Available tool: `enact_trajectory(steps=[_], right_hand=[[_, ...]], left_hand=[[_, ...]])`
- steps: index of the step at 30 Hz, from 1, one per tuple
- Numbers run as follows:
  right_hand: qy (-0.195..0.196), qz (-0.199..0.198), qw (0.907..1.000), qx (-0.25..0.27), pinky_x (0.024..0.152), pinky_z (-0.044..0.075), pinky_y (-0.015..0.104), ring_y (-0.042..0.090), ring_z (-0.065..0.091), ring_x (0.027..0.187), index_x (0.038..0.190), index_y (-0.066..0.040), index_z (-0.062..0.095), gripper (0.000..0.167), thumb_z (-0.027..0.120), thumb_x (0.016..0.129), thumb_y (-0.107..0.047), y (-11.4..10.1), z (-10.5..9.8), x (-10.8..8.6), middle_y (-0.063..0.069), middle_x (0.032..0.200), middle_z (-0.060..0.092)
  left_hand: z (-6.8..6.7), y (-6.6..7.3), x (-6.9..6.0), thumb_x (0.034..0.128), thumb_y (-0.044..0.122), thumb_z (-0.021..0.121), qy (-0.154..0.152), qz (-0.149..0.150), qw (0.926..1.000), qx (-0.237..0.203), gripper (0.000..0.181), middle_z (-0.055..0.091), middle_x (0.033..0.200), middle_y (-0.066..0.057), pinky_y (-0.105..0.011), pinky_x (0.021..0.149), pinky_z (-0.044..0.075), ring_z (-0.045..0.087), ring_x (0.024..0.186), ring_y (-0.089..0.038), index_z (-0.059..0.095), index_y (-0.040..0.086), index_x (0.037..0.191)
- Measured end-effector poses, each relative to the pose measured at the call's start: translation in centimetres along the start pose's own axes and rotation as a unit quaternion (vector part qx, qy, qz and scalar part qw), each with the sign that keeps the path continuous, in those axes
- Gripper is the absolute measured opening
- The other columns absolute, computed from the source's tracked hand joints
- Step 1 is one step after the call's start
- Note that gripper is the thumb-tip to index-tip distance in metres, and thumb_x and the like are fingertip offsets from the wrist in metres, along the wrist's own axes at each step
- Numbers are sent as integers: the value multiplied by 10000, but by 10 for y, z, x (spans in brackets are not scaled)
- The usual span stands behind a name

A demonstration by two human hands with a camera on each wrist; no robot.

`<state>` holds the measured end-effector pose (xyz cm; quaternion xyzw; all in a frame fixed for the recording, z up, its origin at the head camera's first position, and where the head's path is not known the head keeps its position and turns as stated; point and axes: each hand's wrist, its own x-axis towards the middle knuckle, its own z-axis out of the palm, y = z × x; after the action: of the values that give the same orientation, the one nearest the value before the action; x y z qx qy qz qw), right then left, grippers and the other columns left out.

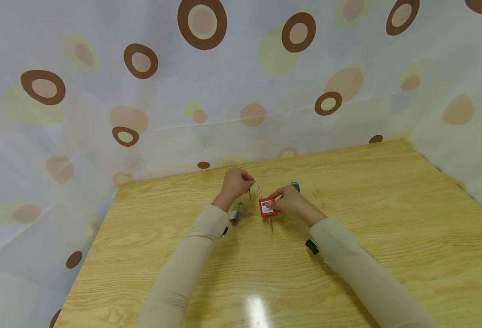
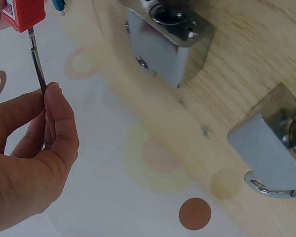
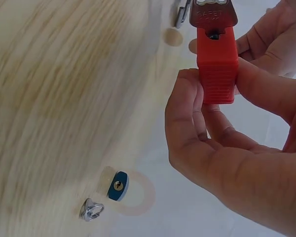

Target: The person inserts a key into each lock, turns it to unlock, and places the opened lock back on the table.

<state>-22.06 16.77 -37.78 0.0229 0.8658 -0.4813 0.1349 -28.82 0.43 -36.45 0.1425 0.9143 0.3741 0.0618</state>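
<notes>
Between both hands a red padlock (image 1: 267, 207) with a white label is held above the wooden table. My right hand (image 3: 237, 133) pinches its ribbed body between thumb and fingers; a key with a red head (image 3: 213, 16) stands in its keyhole. My left hand (image 2: 34, 143) pinches the thin metal shackle (image 2: 38, 66), which reaches out of the padlock's other end. In the head view, the left hand (image 1: 236, 182) is at the shackle's bent tip and the right hand (image 1: 292, 200) at the body's right side.
A silver padlock (image 1: 234, 215) lies left of the red one, and a blue padlock (image 3: 118, 186) with a key ring (image 3: 91, 210) behind the right hand. A black object (image 1: 312, 246) lies by the right sleeve. Patterned cloth (image 1: 224, 91) hangs behind the table (image 1: 388, 205).
</notes>
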Motion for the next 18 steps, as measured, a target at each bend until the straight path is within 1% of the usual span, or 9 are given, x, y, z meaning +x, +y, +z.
enact_trajectory(steps=[4,7,12,15,18], right_hand=[[33,-59,9997,-252,682,493,278,191,583,822,1178,90,618,350,654,889,-104,2,2,6,224,1069,629],[40,34,9994,-356,696,474,263,200,565,854,1170,83,625,348,658,881,-108,4,4,11,220,1102,621],[22,81,9988,-476,675,447,251,204,544,850,1145,72,633,323,659,880,-110,6,6,18,192,1085,627],[14,0,9981,-622,635,452,243,206,561,814,1132,80,632,307,655,883,-98,6,6,20,191,1053,640],[-6,-49,9962,-871,602,453,238,201,566,784,1127,84,630,294,646,885,-84,4,6,20,188,1033,643]], left_hand=[[4,-4,4,937,67,622,-1,-65,10000,34,142,688,866,-143,-264,581,493,609,659,-173,732,-18,966],[7,-8,7,936,66,623,-29,-136,9999,31,138,687,868,-140,-266,583,494,602,655,-163,734,-13,956],[9,-12,12,936,69,623,-84,-135,9997,173,142,691,888,-141,-277,600,513,622,667,-176,734,-15,967],[11,-13,15,936,67,622,-117,-151,9994,283,144,692,908,-150,-298,626,528,644,713,-212,731,-19,972],[12,-13,18,935,60,619,-150,-125,9988,439,146,692,948,-158,-329,680,542,655,802,-255,730,-26,973]])
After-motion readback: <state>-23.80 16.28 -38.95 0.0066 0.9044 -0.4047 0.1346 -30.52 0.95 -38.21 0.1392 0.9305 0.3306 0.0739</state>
